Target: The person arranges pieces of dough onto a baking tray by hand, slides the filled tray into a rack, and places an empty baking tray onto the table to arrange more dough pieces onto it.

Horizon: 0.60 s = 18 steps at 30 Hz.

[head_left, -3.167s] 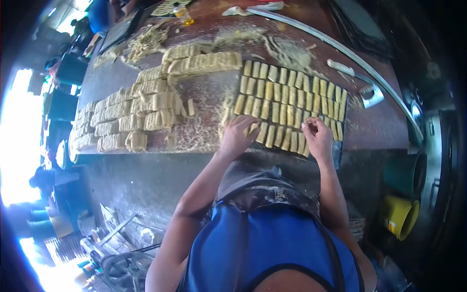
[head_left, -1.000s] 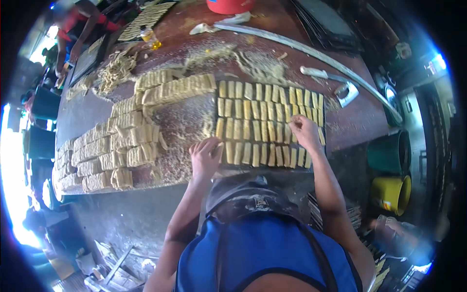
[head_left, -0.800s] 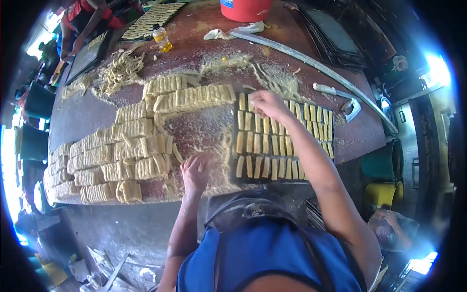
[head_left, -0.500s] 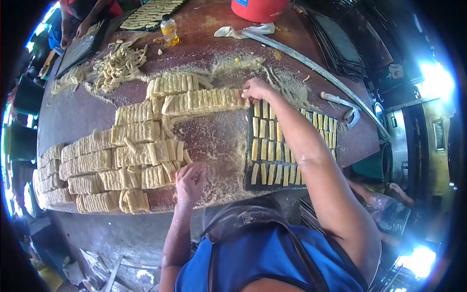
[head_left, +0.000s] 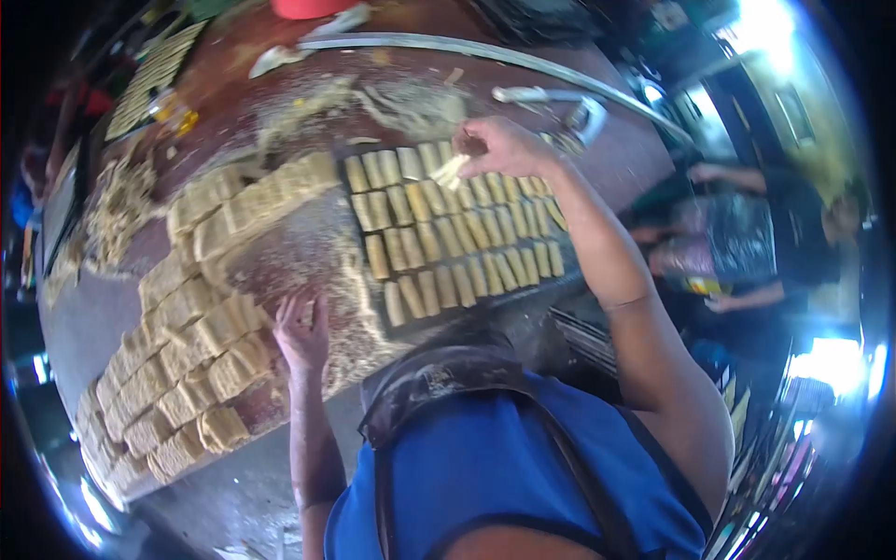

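Observation:
My right hand (head_left: 499,149) is above the upper rows of a dark baking tray (head_left: 411,326), pinching a few pale dough strips (head_left: 450,174). Rows of short dough sticks (head_left: 463,285) lie on that tray, spaced slightly apart. My left hand (head_left: 302,331) has its fingers curled, just right of the stacked dough strips (head_left: 191,397); whether it holds a small piece is unclear. A longer row of dough strips (head_left: 271,201) runs along the table towards the tray's upper left corner.
Loose dough scraps (head_left: 121,205) lie in a heap at the left of the floured table (head_left: 635,159). A long metal bar (head_left: 523,65) and a white-handled tool (head_left: 537,95) lie beyond the tray. A bottle (head_left: 173,112) stands far left. Another person (head_left: 737,233) is at the right.
My view has swung to the right. My right hand has moved from the end of the dough row to over the tray, now with strips in its fingers. The left hand stays by the stacks.

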Each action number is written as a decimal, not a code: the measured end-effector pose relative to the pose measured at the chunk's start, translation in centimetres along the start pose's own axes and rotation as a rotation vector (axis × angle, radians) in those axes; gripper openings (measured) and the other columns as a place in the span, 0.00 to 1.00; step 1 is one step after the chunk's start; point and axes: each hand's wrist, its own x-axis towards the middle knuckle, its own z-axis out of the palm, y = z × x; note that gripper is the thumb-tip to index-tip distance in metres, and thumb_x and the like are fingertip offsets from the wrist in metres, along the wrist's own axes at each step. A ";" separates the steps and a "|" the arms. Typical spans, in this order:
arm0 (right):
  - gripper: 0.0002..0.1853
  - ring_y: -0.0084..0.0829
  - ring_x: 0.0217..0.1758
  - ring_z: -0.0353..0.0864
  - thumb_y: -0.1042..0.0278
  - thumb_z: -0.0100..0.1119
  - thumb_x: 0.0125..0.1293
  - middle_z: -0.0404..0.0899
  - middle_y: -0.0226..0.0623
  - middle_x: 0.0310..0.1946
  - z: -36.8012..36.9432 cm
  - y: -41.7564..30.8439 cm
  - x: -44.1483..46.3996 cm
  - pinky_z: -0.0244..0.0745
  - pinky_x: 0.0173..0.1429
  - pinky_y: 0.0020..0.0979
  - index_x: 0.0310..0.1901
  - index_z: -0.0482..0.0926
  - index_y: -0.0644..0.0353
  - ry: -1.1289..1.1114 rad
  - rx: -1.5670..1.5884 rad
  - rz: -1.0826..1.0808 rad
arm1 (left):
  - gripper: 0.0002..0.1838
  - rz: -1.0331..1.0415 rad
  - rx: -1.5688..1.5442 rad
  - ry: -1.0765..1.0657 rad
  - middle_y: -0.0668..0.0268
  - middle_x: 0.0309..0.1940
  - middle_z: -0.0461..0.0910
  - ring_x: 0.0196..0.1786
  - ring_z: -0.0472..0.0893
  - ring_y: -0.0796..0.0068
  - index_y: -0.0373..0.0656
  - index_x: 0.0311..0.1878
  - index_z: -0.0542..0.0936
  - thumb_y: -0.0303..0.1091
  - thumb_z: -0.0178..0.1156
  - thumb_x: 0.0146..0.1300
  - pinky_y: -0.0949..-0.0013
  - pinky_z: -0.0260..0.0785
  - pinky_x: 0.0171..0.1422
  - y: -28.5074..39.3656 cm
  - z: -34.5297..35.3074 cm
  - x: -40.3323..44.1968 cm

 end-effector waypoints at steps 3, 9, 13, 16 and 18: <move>0.18 0.25 0.39 0.80 0.70 0.76 0.50 0.82 0.33 0.35 -3.6 2.5 -9.0 0.75 0.47 0.32 0.42 0.79 0.61 -0.216 -0.148 0.203 | 0.08 0.034 -0.103 -0.037 0.54 0.43 0.85 0.49 0.85 0.59 0.35 0.45 0.85 0.26 0.65 0.64 0.62 0.76 0.53 4.4 3.9 0.3; 0.19 0.36 0.45 0.86 0.70 0.73 0.50 0.85 0.42 0.37 -1.2 11.8 -18.8 0.79 0.49 0.39 0.46 0.81 0.64 -0.389 -0.022 0.504 | 0.09 0.104 -0.265 -0.302 0.58 0.44 0.86 0.46 0.87 0.65 0.40 0.46 0.86 0.28 0.66 0.64 0.67 0.80 0.51 16.1 15.0 0.4; 0.11 0.51 0.42 0.85 0.73 0.64 0.52 0.84 0.52 0.35 3.3 15.3 -22.5 0.79 0.48 0.45 0.38 0.84 0.65 0.243 -0.223 0.185 | 0.12 0.308 -0.226 -0.519 0.60 0.48 0.86 0.49 0.86 0.69 0.44 0.51 0.85 0.32 0.66 0.65 0.66 0.80 0.52 19.4 22.7 0.0; 0.10 0.51 0.39 0.84 0.73 0.64 0.53 0.82 0.51 0.34 5.0 15.3 -24.2 0.79 0.47 0.44 0.38 0.84 0.65 0.470 -0.086 0.196 | 0.13 0.275 -0.230 -0.612 0.59 0.47 0.86 0.49 0.86 0.68 0.43 0.51 0.84 0.32 0.66 0.63 0.64 0.79 0.54 22.1 25.7 -0.5; 0.10 0.50 0.39 0.84 0.72 0.65 0.53 0.82 0.51 0.35 6.0 15.0 -25.2 0.79 0.46 0.43 0.38 0.83 0.65 0.549 0.002 0.208 | 0.13 0.235 -0.224 -0.639 0.57 0.47 0.85 0.48 0.86 0.64 0.42 0.49 0.84 0.31 0.67 0.60 0.63 0.78 0.56 23.1 26.8 -0.8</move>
